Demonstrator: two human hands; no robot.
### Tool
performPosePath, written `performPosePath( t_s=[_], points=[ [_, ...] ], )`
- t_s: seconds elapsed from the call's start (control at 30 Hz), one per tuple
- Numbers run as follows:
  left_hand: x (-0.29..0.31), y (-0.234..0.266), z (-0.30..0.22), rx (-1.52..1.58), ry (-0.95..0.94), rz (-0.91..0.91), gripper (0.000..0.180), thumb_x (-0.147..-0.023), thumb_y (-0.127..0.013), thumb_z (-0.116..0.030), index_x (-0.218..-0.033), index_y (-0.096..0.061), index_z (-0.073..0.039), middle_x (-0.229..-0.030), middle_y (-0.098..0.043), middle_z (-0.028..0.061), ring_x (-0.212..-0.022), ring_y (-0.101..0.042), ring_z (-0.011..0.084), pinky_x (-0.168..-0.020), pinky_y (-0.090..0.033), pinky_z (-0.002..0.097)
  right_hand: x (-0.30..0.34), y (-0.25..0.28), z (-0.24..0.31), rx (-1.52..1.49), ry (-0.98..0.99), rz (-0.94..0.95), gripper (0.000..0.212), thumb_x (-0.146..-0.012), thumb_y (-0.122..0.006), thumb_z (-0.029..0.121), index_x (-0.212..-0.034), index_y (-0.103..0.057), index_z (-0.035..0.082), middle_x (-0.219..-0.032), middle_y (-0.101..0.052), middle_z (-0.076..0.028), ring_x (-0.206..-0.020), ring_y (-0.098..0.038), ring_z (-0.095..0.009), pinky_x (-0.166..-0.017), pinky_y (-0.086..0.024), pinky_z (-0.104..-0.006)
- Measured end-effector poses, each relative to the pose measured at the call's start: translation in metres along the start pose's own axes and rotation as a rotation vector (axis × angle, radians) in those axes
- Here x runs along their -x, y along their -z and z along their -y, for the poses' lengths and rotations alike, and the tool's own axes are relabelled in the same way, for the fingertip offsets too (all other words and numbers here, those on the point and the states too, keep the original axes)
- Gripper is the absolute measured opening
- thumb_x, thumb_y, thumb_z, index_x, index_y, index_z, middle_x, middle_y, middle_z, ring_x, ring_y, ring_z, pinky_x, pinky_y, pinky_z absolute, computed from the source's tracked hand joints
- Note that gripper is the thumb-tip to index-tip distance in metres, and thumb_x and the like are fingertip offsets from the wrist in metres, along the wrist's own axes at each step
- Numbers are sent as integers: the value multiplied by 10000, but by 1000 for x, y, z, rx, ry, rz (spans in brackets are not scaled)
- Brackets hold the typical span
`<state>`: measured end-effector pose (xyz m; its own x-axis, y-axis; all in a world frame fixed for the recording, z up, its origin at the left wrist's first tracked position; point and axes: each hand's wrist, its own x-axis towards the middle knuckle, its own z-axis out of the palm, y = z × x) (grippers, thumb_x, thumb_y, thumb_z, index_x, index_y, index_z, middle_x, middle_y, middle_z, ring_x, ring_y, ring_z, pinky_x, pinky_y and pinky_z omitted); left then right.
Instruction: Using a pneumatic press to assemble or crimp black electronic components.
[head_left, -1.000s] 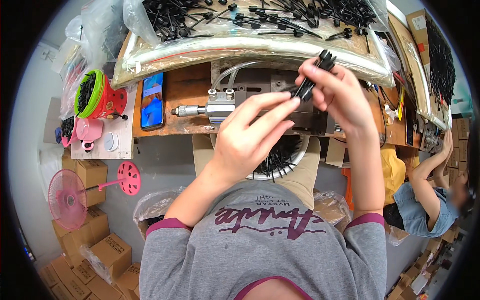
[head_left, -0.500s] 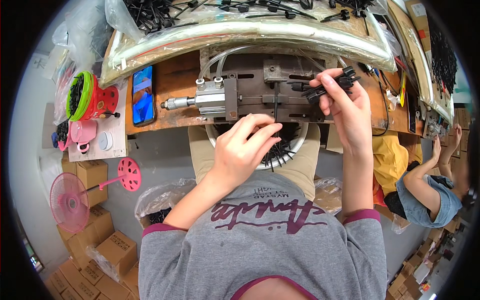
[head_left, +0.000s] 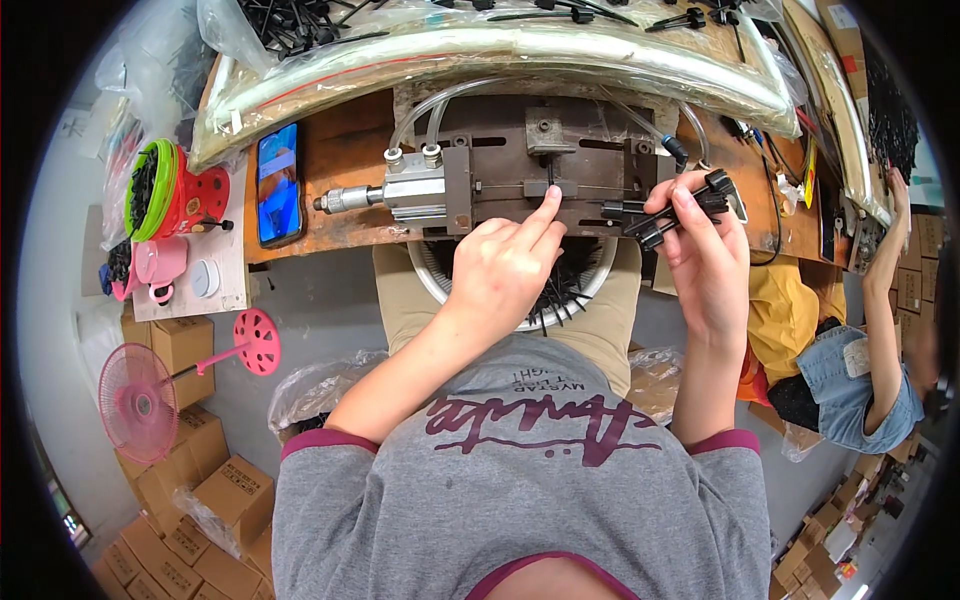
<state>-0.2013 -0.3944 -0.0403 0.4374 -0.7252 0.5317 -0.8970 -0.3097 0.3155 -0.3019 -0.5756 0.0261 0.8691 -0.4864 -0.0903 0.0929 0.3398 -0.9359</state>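
My left hand [head_left: 502, 268] reaches over the front of the metal fixture [head_left: 490, 160], its index finger stretched out and the other fingers loosely bent. That fingertip touches the near end of a thin black stem [head_left: 549, 176] lying in the fixture's middle, below a small bolted block [head_left: 546, 132]. My right hand [head_left: 704, 245] is closed around several black plastic parts [head_left: 690, 205] with ribbed heads, held above the fixture's right end. Under the bench edge, a white-rimmed basket [head_left: 597, 283] of similar black parts sits between my legs, partly hidden by my left hand.
An air cylinder [head_left: 417, 190] with clear hoses sits left of the fixture. A phone [head_left: 280, 185] lies farther left, beside a red tub [head_left: 203, 193]. Black parts [head_left: 300, 25] fill a plastic-wrapped tray behind. A pink fan [head_left: 140, 402] stands lower left; another person's arm [head_left: 885, 265] shows at right.
My left hand has gone from pinching near the stem's lower end to pressing forward with the index finger. My right hand has lowered slightly with its parts. The other person's arm has moved upward.
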Motion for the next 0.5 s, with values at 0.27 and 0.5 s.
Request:
performPosePath(
  t_s=[0.27,0.5],
  points=[
    [1,3,2,3,31,64,335,-679,-828,-149,-985,-713,-74,-1220,-691,76,-582,-649,182,-591,-521,277,-3,3,-7,-244,-166,117,95,-990,-587,148,-1032,-581,62,-942,-655,-100,-614,-455,-38,-575,-393,-183],
    [-17,44,-11,397,122,-112,477,-694,-844,-139,-1146,-706,-74,-1094,-721,68,-853,-670,211,-703,-529,293,-2,4,-11,-260,-217,185,86,-984,-591,150,-1004,-577,68,-926,-656,-88,-623,-465,-40,-575,-398,-179]
  ],
)
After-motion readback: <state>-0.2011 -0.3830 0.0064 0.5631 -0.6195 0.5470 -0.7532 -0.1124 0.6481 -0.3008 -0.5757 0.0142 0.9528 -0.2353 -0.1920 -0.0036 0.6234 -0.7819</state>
